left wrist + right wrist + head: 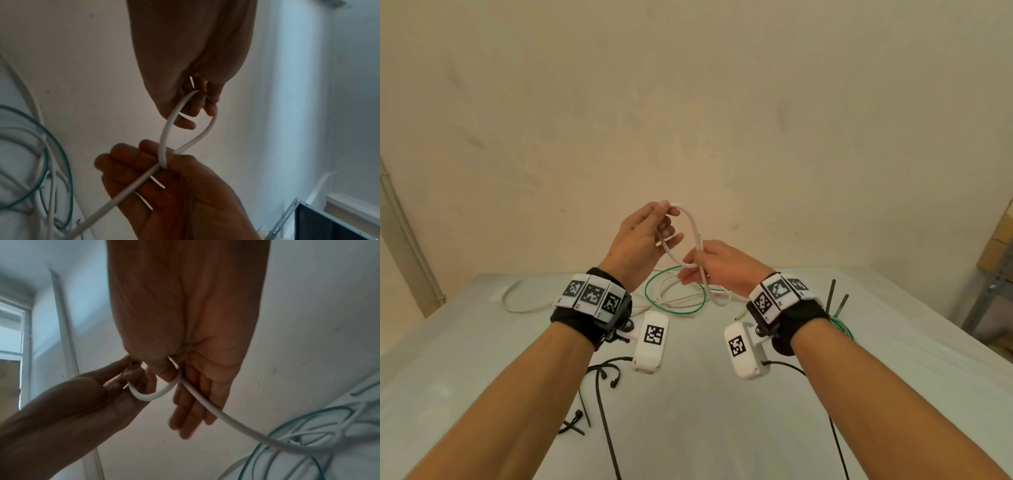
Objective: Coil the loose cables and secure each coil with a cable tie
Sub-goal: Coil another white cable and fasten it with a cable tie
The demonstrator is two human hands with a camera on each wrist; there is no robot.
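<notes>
A white cable (pixel 693 222) forms a small loop in the air between both hands, above the table (pixel 722 428). My left hand (pixel 666 219) pinches the top of the loop. My right hand (pixel 693 265) pinches the spot where the loop crosses itself, thumb pressing the cable (pixel 164 138) against the fingers (pixel 123 155). The cable's free length (pixel 222 420) trails down to a loose tangle of white and green cable (pixel 648 287) on the table. Black cable ties (pixel 831 294) lie to the right of my right wrist, and more ties (pixel 577 423) lie near the front left.
Another white cable (pixel 517 308) curves on the table's far left. A bit of green cable (pixel 842 329) shows behind my right wrist. Thin black leads (pixel 602 404) run from the wrist cameras. A wall stands behind the table and a metal rack (pixel 989 301) at right.
</notes>
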